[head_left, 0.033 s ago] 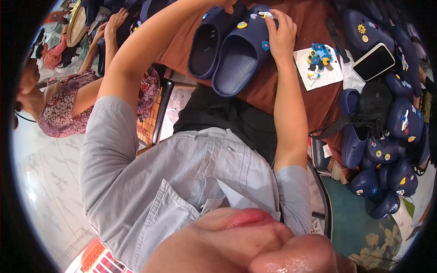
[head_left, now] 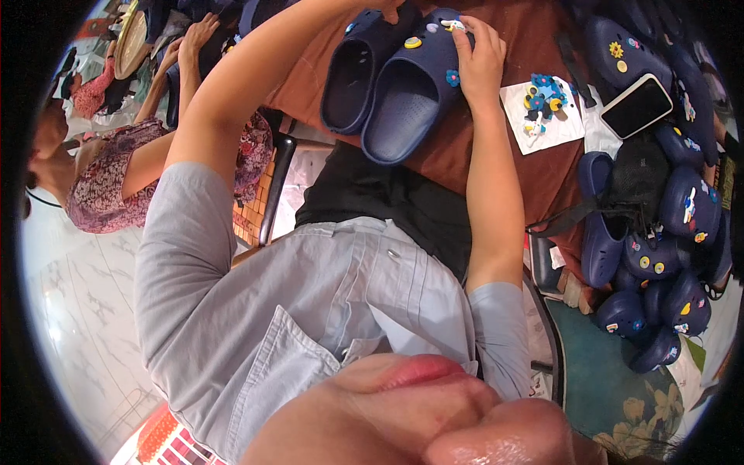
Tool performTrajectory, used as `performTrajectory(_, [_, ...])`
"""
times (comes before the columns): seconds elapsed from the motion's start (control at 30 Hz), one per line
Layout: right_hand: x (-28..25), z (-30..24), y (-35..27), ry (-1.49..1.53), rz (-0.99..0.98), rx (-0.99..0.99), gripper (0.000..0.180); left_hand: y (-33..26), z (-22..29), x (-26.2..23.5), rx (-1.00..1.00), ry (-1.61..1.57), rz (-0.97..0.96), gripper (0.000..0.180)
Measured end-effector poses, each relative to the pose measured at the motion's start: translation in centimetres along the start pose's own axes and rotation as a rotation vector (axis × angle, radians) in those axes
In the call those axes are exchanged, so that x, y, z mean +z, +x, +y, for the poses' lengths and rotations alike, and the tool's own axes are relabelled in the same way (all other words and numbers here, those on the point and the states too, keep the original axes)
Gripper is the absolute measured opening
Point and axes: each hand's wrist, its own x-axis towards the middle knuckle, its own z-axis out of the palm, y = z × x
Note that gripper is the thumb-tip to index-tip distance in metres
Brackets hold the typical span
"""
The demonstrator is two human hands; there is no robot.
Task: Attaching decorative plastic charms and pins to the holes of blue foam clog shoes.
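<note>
To me, the navy, round-toed clog looks like smooth moulded plastic with a soft sheen, and my pale grey buttoned shirt like matt woven cloth. The flat white sheet looks papery; the black rectangular phone screen, smooth and glossy.

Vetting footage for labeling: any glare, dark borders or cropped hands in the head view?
Head view: white glare on the tiled floor; black corners round the fisheye circle; left hand cut by the top edge; right hand inside the frame.

Left hand cropped at top, left clog part-hidden
</note>
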Motion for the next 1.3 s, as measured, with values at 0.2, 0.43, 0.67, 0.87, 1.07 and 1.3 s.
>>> performTrajectory(0.2, [-0.4,0.9,-0.3,-0.040,0.009,0.004,0.027,3.9,-0.8,1.2,0.062,0.160,-0.169,0.045])
performTrajectory(0.43, [0.1,-0.6,0.3,-0.002,-0.016,-0.009,0.026,6.6,-3.7,2.8,0.095,0.111,-0.466,0.050])
performTrajectory(0.67, [-0.1,0.1,-0.1,-0.007,-0.008,0.014,0.026,8.9,-7.0,8.0,0.146,-0.146,-0.298,0.058])
performTrajectory(0.87, [-0.3,-0.1,-0.1,-0.021,-0.011,0.041,0.026,8.5,-7.1,9.0,0.159,-0.129,-0.133,0.060])
performTrajectory(1.07, [0.0,0.5,-0.2,0.013,-0.007,0.034,0.026,6.9,-6.5,7.9,0.001,-0.407,-0.176,0.050])
performTrajectory(1.3, [0.7,1.1,0.1,0.022,-0.014,0.014,0.027,2.5,-6.6,6.4,0.267,-0.749,-0.095,0.029])
